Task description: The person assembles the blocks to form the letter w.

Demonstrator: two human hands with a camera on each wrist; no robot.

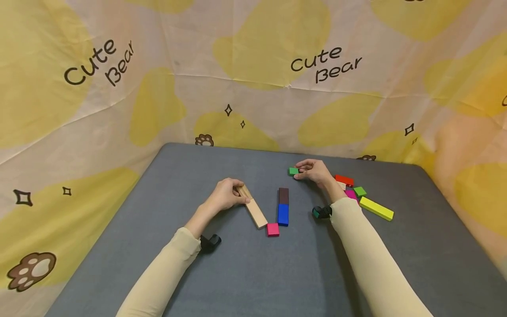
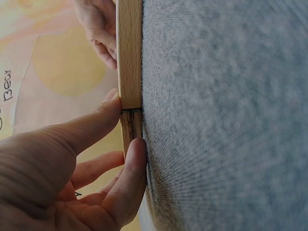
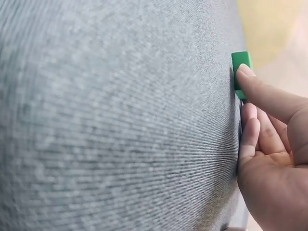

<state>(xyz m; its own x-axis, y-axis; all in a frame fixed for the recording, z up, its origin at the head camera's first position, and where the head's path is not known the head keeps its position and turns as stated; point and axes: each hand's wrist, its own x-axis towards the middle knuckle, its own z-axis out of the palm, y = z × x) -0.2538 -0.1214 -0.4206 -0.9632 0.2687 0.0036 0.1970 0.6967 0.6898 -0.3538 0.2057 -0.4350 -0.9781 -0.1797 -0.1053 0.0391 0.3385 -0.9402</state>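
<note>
My left hand (image 1: 226,194) pinches the far wooden block (image 1: 244,192) between thumb and fingers. End to end with it lies a longer plain wooden block (image 1: 257,214); in the left wrist view a thin seam shows between the two. Beyond the middle of the table, my right hand (image 1: 314,171) holds a small green block (image 1: 293,171) at its edge, the thumb (image 3: 255,85) on its side in the right wrist view. A pink square block (image 1: 273,229) lies at the near end of the wooden row. Beside it, a blue block (image 1: 283,215) and a dark brown block (image 1: 283,196) form another row.
Right of my right forearm lie a red block (image 1: 344,180), a second green block (image 1: 360,191), a long yellow block (image 1: 376,208) and a magenta block (image 1: 351,194), partly hidden. A patterned cloth (image 1: 253,97) hangs behind the grey table (image 1: 245,273).
</note>
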